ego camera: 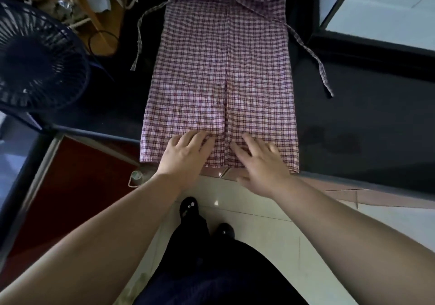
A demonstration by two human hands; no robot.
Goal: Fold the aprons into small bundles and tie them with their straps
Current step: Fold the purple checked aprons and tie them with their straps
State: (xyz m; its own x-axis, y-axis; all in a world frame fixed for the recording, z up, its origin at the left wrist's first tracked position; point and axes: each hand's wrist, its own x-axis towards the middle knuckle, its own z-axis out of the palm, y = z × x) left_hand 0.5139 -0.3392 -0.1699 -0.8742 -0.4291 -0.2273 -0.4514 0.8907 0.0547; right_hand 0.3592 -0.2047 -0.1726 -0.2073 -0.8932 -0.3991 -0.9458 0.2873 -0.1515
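The purple-and-white checked cloth apron point(223, 69) lies lengthwise on the dark bench point(364, 116), its sides folded to the middle. Left hand point(188, 154) and right hand point(261, 163) rest on its near hem, fingers released, grasping nothing. Thin and limp, it looks best taken at that hem and rolled.

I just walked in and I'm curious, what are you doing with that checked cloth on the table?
A person is folding a checked apron that lies flat on a dark table. Its two sides look folded in to meet down the middle. The left hand and the right hand both press flat on its near edge. The straps trail loose on either side, so it is not bundled or tied yet.
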